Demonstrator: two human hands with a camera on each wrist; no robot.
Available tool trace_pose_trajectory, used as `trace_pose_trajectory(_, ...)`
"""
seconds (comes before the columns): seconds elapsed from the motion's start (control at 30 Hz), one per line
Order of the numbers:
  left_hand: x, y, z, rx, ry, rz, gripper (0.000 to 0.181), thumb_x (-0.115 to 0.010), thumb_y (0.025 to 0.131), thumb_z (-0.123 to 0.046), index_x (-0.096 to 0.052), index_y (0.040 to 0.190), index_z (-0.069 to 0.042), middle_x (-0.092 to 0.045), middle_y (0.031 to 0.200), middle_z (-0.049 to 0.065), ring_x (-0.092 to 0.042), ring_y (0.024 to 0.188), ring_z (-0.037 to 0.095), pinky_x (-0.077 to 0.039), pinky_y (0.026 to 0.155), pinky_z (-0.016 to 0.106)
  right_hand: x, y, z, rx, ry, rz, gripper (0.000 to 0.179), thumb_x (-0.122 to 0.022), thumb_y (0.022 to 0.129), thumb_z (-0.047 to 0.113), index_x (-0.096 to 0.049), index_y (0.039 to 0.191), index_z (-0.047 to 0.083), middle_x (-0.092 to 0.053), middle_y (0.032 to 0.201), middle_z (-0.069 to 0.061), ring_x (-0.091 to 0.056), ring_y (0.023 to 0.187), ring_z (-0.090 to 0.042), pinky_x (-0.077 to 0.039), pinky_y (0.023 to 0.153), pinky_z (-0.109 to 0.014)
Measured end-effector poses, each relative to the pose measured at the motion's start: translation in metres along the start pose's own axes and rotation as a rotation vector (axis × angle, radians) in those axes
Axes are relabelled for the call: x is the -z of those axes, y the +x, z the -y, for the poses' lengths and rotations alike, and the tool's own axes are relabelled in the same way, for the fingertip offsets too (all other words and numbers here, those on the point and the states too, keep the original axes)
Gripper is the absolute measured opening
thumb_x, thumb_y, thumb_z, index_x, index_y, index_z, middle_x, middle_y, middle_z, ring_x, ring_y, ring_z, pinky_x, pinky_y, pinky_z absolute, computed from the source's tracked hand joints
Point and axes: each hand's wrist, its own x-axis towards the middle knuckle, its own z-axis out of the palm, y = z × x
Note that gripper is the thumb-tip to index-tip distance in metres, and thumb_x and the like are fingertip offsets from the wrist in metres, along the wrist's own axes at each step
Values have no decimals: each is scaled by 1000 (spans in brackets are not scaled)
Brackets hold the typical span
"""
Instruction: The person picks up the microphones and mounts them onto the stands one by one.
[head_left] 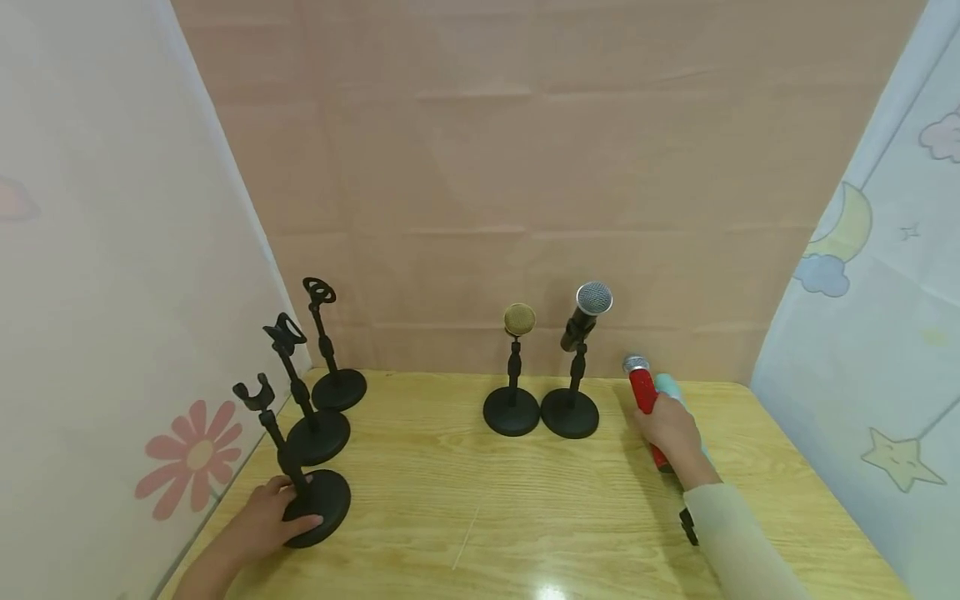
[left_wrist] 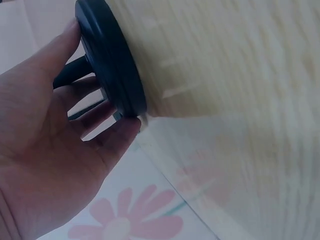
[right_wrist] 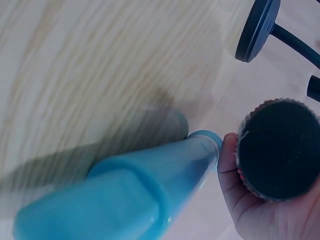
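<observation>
My left hand (head_left: 262, 518) holds the round black base of the nearest microphone stand (head_left: 327, 504) at the left, thumb and fingers spread around its edge. In the left wrist view the base (left_wrist: 112, 60) stands between thumb and fingertips. That stand's forked clip carries nothing. With my right hand (head_left: 670, 429) I grip a red microphone (head_left: 642, 388), its silver mesh head pointing away. Its dark round end (right_wrist: 280, 150) faces the right wrist camera. Beside it a light blue cylindrical object (right_wrist: 145, 175) lies on the table, partly hidden by the hand in the head view.
Two more bare stands (head_left: 318, 437) (head_left: 340, 389) line the left side. At the back middle, one stand bears a gold round-headed microphone (head_left: 519, 320), another a black microphone with silver head (head_left: 592, 300). A small black piece (head_left: 687, 527) shows by my right sleeve. Walls edge the wooden table (head_left: 420, 500).
</observation>
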Motion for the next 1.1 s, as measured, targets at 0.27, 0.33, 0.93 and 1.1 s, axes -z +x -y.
trace_pose_trajectory(0.27,-7,2,-12,-47,-34,11,73,-77,87,-47,-60,138,2,-52,136,30,-50,119,54,-46,92,69,1,-2,1,-3,59,-17,55,-55,96,29,-45,121,-19,-61,97,-28,-60,72,-32,-51,58,-40)
trace_pose_trajectory(0.33,-8,3,-16,-49,-40,17,73,-76,87,-47,-59,138,3,-51,139,30,-50,121,53,-46,94,68,2,-3,1,-15,95,-20,59,-56,96,30,-41,125,-20,-60,100,-30,-60,72,-33,-51,57,-40)
trace_pose_trajectory(0.93,-27,23,-65,-29,-71,121,79,-74,87,-52,-55,145,-1,-46,151,23,-44,136,48,-41,104,66,26,-13,28,-71,620,-16,73,-53,100,56,-35,138,-4,-61,98,-15,-67,67,-15,-57,64,-32)
trace_pose_trajectory(1.1,-30,28,-76,-47,-66,130,79,-75,87,-51,-55,143,1,-46,151,24,-43,137,49,-40,105,66,27,-15,31,-78,690,-19,72,-55,100,53,-33,140,-3,-61,105,-20,-67,69,-13,-58,67,-30)
